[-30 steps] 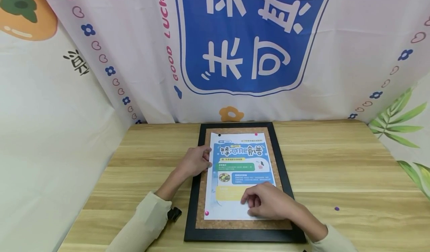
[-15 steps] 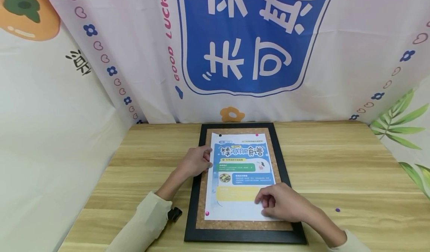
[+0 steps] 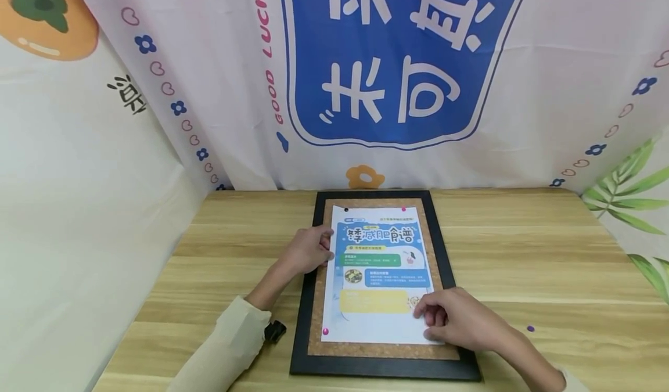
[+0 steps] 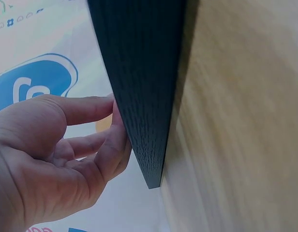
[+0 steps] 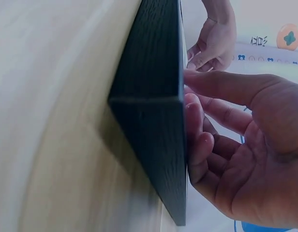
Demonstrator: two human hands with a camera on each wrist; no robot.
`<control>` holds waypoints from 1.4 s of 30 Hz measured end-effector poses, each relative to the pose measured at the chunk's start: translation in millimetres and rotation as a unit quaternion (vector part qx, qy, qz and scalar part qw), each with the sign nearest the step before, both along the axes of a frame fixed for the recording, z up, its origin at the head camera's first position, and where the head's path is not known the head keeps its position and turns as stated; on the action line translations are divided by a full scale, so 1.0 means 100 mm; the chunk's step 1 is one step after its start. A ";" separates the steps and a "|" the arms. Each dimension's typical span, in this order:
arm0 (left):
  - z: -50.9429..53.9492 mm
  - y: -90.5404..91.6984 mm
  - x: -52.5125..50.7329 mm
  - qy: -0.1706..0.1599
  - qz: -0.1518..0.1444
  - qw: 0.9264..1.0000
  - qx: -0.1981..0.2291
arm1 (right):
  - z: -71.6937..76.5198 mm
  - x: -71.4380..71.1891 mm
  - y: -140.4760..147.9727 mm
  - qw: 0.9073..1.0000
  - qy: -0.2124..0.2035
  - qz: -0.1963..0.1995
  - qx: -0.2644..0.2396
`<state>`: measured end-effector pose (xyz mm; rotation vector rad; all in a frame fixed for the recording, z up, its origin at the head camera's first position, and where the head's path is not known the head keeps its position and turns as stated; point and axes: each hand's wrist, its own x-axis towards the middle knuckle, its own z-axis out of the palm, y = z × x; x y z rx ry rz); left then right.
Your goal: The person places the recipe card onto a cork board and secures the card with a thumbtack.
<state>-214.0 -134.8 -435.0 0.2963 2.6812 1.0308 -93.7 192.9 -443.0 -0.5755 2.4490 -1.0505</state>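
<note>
A printed sheet with a blue, green and yellow layout lies on a cork board in a black frame. Pushpins sit in three corners: black at top left, pink at top right, magenta at bottom left. My left hand rests its bent fingertips at the sheet's left edge. Over the lower right part, my right hand touches the paper with loosely curled fingers and thumb; it covers that corner. In both wrist views the frame's side hides the fingertips' contact.
The framed board lies on a wood-grain table. A small purple piece is on the table to the right. Behind the table hangs a white printed cloth. A black device sits at my left wrist.
My right hand has slid right across the sheet, from its lower middle towards the lower right corner. The left hand keeps its place at the left edge. The head view has shifted slightly.
</note>
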 end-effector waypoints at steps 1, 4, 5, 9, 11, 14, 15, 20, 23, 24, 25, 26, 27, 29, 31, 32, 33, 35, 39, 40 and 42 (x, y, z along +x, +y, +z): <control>0.00 0.00 0.00 0.000 0.000 1.000 -0.001 | 0.00 0.00 0.02 1.000 0.002 0.000 0.000; 0.01 0.00 0.00 -0.002 0.000 1.000 0.000 | -0.01 0.02 0.09 1.000 0.016 0.000 -0.002; 0.01 0.00 0.01 -0.002 0.000 1.000 0.000 | -0.01 0.03 0.11 1.000 0.021 -0.001 -0.002; 0.01 0.00 0.00 -0.003 0.000 1.000 0.002 | -0.02 0.05 0.19 0.999 0.036 -0.009 -0.002; 0.01 0.00 0.00 -0.003 -0.002 1.000 0.004 | -0.02 0.06 0.23 0.999 0.037 -0.013 0.001; 0.00 0.00 -0.01 -0.002 -0.005 1.000 0.005 | -0.03 0.07 0.30 0.999 0.038 -0.016 0.007; 0.00 0.00 -0.01 -0.002 -0.006 1.000 0.005 | -0.04 0.08 0.32 0.999 0.038 -0.016 0.008; 0.00 0.00 0.00 0.003 -0.009 1.000 0.010 | -0.04 0.11 0.41 0.999 0.032 -0.014 0.002; 0.00 -0.01 0.00 0.004 -0.011 1.000 0.014 | -0.02 0.11 0.45 1.000 0.025 -0.008 -0.003; 0.01 -0.01 0.00 0.004 -0.011 1.000 0.016 | -0.02 0.11 0.47 1.000 0.025 -0.005 -0.003; 0.01 -0.01 0.00 0.005 -0.011 1.000 0.017 | -0.01 0.11 0.48 1.000 0.025 -0.003 -0.003; 0.01 -0.01 0.00 0.005 -0.011 1.000 0.018 | -0.01 0.11 0.50 1.000 0.026 0.001 -0.001; 0.00 -0.01 0.00 0.004 -0.011 1.000 0.020 | 0.00 0.11 0.53 1.000 0.026 0.004 0.001; 0.00 -0.01 0.00 0.005 -0.011 1.000 0.019 | 0.00 0.10 0.57 1.000 0.027 0.008 0.007; 0.00 -0.01 0.01 0.006 -0.012 1.000 0.018 | 0.00 0.10 0.63 0.999 0.028 0.010 0.015; -0.01 -0.01 0.01 0.006 -0.013 1.000 0.017 | 0.00 0.10 0.65 0.999 0.030 0.011 0.017; 0.00 -0.01 0.01 0.006 -0.013 1.000 0.016 | -0.01 0.10 0.68 0.999 0.033 0.011 0.020; 0.00 -0.01 0.01 0.006 -0.013 1.000 0.015 | -0.02 0.10 0.74 0.998 0.048 0.016 0.028; 0.00 -0.01 0.01 0.004 -0.009 1.000 0.011 | -0.05 0.11 0.87 0.996 0.078 0.025 0.038; 0.01 -0.01 0.01 0.003 -0.008 1.000 0.010 | -0.06 0.11 0.90 0.995 0.085 0.026 0.040; 0.01 -0.01 0.01 0.002 -0.007 1.000 0.009 | -0.07 0.11 0.97 0.995 0.090 0.026 0.044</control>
